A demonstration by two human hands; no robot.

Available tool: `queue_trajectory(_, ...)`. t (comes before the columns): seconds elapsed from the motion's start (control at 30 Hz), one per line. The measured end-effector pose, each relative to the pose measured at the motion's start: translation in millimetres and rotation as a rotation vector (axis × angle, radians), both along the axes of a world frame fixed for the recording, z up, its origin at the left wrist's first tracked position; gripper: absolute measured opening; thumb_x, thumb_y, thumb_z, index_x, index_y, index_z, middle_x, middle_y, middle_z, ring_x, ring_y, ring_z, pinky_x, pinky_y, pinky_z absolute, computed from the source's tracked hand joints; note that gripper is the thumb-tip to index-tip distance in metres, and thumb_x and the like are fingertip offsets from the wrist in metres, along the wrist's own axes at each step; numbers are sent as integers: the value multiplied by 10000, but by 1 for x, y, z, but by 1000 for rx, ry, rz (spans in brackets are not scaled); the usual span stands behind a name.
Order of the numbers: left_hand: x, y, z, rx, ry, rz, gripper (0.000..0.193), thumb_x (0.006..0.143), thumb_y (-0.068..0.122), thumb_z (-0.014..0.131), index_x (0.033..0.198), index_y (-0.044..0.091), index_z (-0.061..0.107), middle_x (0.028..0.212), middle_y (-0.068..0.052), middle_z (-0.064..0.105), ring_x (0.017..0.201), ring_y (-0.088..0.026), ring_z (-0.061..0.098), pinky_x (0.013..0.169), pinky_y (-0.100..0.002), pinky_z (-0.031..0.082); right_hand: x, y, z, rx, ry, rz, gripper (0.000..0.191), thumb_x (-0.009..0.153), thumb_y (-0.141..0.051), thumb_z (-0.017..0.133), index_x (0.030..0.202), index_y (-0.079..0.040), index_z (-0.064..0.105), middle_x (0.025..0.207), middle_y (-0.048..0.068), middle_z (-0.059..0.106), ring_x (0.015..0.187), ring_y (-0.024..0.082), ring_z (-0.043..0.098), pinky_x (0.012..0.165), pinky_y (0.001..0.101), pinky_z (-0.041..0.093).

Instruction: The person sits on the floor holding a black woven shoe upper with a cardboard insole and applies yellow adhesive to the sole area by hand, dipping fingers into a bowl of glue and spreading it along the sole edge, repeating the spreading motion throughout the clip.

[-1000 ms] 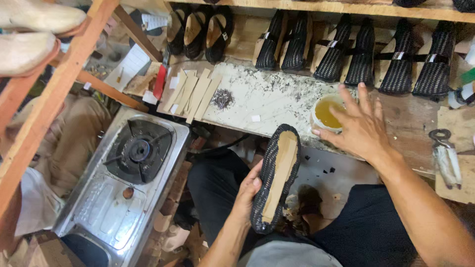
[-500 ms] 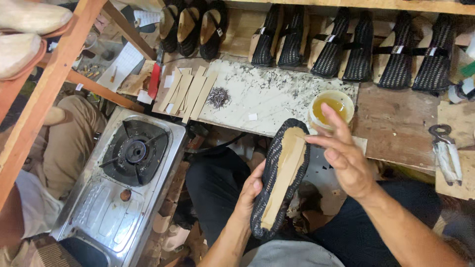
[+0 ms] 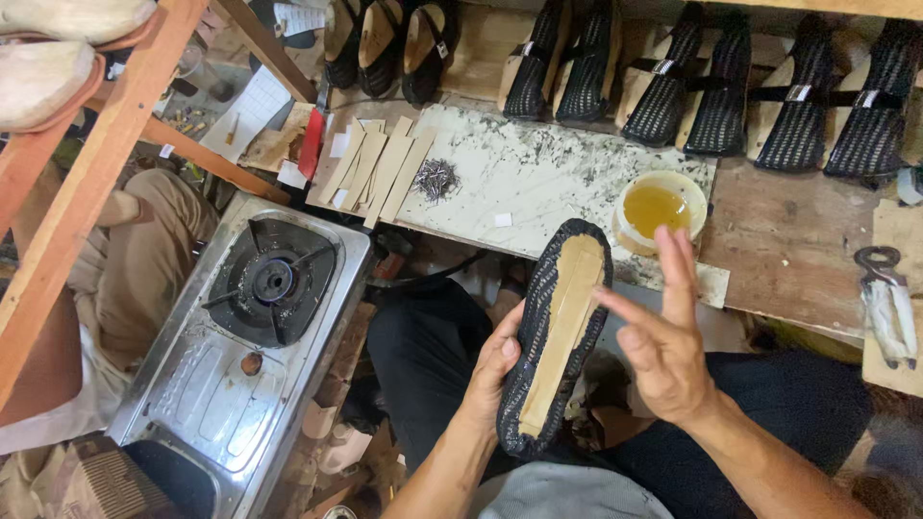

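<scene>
My left hand point(image 3: 493, 370) grips a black woven shoe upper on a last point(image 3: 558, 332), sole side up, showing its tan insole strip. It is held over my lap, toe pointing away. My right hand point(image 3: 663, 341) hovers just right of the shoe with fingers spread and extended, index finger near the shoe's edge, holding nothing. Beyond the shoe's toe, a small round tub of yellow glue point(image 3: 659, 210) sits on the workbench point(image 3: 538, 178).
A gas stove point(image 3: 250, 336) stands at my left. A pile of small nails point(image 3: 435, 180) and tan insole strips point(image 3: 375, 168) lie on the bench. Several black woven shoes point(image 3: 711, 86) line the back. Pincers point(image 3: 885, 303) rest at right. A wooden rack point(image 3: 106, 144) crosses upper left.
My right hand drew back from the glue tub to the shoe, then lifted slightly to its right side. The shoe stayed in my left hand.
</scene>
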State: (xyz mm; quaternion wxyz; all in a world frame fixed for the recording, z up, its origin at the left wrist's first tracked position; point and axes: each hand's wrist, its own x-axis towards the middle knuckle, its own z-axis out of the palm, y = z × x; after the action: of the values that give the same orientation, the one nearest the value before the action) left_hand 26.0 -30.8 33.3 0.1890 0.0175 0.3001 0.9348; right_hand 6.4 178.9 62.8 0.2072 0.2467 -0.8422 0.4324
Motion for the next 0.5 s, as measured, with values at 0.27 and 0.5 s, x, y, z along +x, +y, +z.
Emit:
queue_trajectory(0.27,-6,-1,-4,-77,13,45,911,902,441,740,1574,-32,347,1488,-173,537,1336,-248,565,1141,-386,458,27,-14,2,285,352,156,379,1036,-515,568,1292,-276,712,1687,68,248,1593,384,102,1273,633,122)
queue_trajectory(0.5,3,-5,-10,-128,128,-38,936,864,427,788,1561,-47,380,1539,-196,501,1413,-265,518,1221,-405,392,-27,12,22,261,173,-218,398,1056,-433,499,1267,-198,741,1605,190,408,1563,441,246,1296,560,232)
